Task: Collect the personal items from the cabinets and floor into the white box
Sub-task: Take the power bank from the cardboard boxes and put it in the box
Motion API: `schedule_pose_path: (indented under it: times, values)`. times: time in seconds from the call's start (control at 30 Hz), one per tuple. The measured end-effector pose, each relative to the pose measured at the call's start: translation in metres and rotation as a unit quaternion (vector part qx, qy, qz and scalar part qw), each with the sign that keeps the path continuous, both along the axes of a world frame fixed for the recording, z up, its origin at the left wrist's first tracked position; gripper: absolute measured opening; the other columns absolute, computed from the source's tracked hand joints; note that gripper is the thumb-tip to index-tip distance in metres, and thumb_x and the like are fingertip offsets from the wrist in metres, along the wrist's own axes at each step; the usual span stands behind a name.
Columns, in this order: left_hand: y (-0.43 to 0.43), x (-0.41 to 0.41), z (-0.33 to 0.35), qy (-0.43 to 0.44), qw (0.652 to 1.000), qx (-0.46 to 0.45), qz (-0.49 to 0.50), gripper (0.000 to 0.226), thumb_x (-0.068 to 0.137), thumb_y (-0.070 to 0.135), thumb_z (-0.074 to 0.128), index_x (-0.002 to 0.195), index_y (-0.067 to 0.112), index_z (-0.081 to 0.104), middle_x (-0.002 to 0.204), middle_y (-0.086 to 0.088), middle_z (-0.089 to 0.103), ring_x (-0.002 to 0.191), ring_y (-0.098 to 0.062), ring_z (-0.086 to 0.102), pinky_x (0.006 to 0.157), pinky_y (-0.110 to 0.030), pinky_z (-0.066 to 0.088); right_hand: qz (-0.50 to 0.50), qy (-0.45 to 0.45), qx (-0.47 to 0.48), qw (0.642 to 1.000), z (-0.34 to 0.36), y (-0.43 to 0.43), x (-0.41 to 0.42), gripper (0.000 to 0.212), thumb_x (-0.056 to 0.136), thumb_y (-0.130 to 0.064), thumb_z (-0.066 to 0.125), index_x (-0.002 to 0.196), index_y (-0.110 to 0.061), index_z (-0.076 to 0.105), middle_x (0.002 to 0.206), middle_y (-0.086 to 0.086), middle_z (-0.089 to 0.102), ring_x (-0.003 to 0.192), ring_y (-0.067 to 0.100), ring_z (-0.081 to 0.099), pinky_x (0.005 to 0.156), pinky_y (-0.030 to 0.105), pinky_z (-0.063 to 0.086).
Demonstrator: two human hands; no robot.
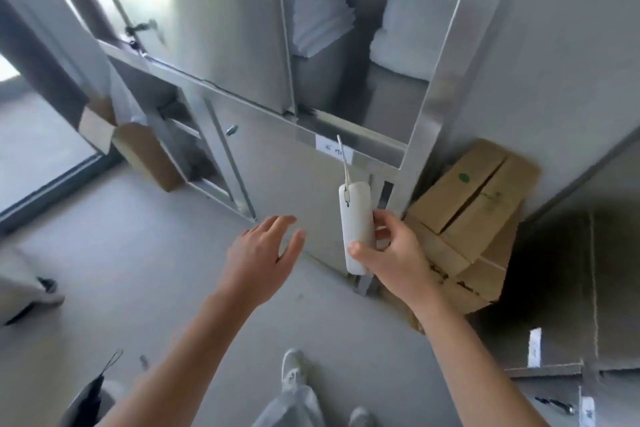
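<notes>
Grips a slim white rounded plastic bar (356, 218), short white cable (344, 159) sticking up from its top, upright in the curled right hand (391, 253), in mid-air before the grey steel cabinet (270, 166) and near stacked brown cardboard boxes (467, 211). Holds the left hand (266, 253) loose, splayed and empty, just beside the bar.

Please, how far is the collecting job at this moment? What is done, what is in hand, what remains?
Done: nothing can be confirmed; the white box is not clearly in view. In hand: the right hand grips a white power bank with its short cable; the left hand is open and empty. Left: put the power bank in the box; a black bag lies on the floor.
</notes>
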State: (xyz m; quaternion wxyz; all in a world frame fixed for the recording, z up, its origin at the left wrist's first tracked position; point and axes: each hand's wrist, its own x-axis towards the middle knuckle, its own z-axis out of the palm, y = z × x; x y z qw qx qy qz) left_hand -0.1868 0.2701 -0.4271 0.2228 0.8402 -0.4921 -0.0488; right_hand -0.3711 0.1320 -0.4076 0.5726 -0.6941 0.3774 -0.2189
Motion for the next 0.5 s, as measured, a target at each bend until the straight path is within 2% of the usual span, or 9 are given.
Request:
schedule_pose_path:
  times: [0.13,0.23,0.37,0.5]
  values:
    - [0.112,0.008,0.003,-0.006,0.990,0.017,0.141,0.049,0.096,0.061,0.028,0.124,0.032,0.056,0.122,0.011,0.064,0.105,-0.019,0.064,0.084,-0.036,0.049,0.113,-0.014,0.008,0.993,-0.006,0.060,0.058,0.041,0.076,-0.018,0.083,0.112,-0.022,0.064,0.101,-0.010,0.070,0.081,-0.007,0.063,0.060,0.012,0.050]
    - [0.205,0.015,0.009,-0.013,0.968,0.017,0.249,0.049,0.097,0.061,0.026,0.123,0.032,0.056,0.120,0.012,0.064,0.103,-0.018,0.065,0.082,-0.035,0.047,0.199,-0.023,0.014,0.980,-0.003,0.124,0.103,0.046,0.066,-0.031,0.079,0.109,-0.023,0.065,0.098,-0.012,0.070,0.077,-0.006,0.063,0.056,0.015,0.049]
    - [0.322,0.025,0.019,-0.023,0.930,-0.011,0.367,0.057,0.095,0.062,0.025,0.121,0.025,0.060,0.120,0.008,0.065,0.101,-0.021,0.066,0.082,-0.038,0.050,0.332,-0.017,-0.015,0.943,0.010,0.220,0.158,0.064,0.058,-0.044,0.075,0.119,-0.025,0.065,0.105,-0.012,0.070,0.089,0.001,0.064,0.066,0.031,0.060]
    - [0.427,0.034,0.019,-0.025,0.895,-0.017,0.445,0.064,0.093,0.062,0.021,0.121,0.021,0.062,0.122,0.005,0.066,0.104,-0.023,0.065,0.085,-0.037,0.048,0.423,-0.016,-0.043,0.905,0.021,0.319,0.201,0.059,0.060,-0.042,0.074,0.117,-0.030,0.064,0.104,-0.016,0.069,0.091,0.000,0.063,0.070,0.027,0.059]
